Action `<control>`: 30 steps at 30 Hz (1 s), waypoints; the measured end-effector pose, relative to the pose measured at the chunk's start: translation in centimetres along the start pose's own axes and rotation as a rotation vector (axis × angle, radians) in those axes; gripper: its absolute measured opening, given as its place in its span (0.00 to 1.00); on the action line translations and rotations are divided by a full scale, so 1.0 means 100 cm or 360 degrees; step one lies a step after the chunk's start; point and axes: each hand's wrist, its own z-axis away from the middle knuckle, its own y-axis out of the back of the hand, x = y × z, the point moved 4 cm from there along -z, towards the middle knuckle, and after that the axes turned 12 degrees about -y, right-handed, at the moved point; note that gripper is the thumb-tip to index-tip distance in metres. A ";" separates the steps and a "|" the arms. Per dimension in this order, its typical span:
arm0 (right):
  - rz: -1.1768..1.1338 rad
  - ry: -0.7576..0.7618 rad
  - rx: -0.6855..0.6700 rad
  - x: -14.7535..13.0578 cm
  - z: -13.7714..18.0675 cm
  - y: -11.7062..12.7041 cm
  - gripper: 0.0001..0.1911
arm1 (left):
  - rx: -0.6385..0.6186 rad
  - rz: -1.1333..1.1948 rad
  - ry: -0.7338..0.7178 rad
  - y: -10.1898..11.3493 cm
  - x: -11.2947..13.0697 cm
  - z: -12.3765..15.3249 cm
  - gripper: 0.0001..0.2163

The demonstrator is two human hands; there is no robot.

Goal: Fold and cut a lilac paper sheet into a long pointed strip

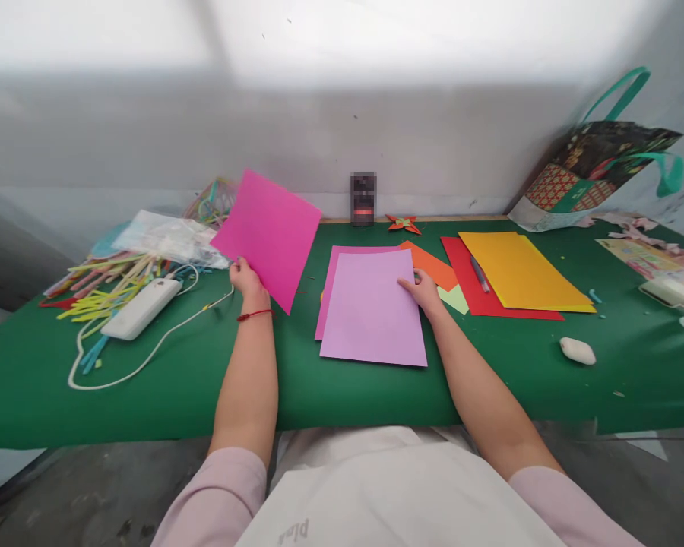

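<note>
A bright magenta sheet of paper [270,235] is raised and tilted above the table, with my left hand [248,279] closed on its lower left edge. My right hand [420,291] grips the right edge of a lilac sheet of paper [370,311], thumb on top and fingers partly hidden. Beneath the lilac sheet a darker pink sheet [327,304] sticks out on the left and top. Just beyond my right hand lie an orange piece of paper [433,264] and a pale green piece [454,298].
Yellow-orange sheets [524,270] overlap a red sheet [518,313] and a pen [479,273] to the right. A white case [577,351] lies nearer. On the left are a white power strip [142,308], its cable and paper strips [94,292]. A patterned bag [575,182] stands back right.
</note>
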 end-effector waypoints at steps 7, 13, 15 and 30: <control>0.0153 0.0020 0.0109 0.001 -0.003 -0.001 0.22 | -0.0463 -0.0189 0.0085 -0.038 0.006 0.047 0.12; 0.0179 0.0041 0.0306 -0.004 0.005 0.002 0.16 | -0.1071 -0.0542 0.0002 -0.058 0.004 0.077 0.11; 0.0212 0.0054 0.0340 -0.005 0.006 0.001 0.12 | -0.1180 -0.0564 0.0007 -0.064 0.004 0.088 0.09; 0.0313 0.0209 0.0192 -0.003 0.000 -0.005 0.12 | -0.1427 -0.0842 -0.0228 -0.073 0.016 0.114 0.11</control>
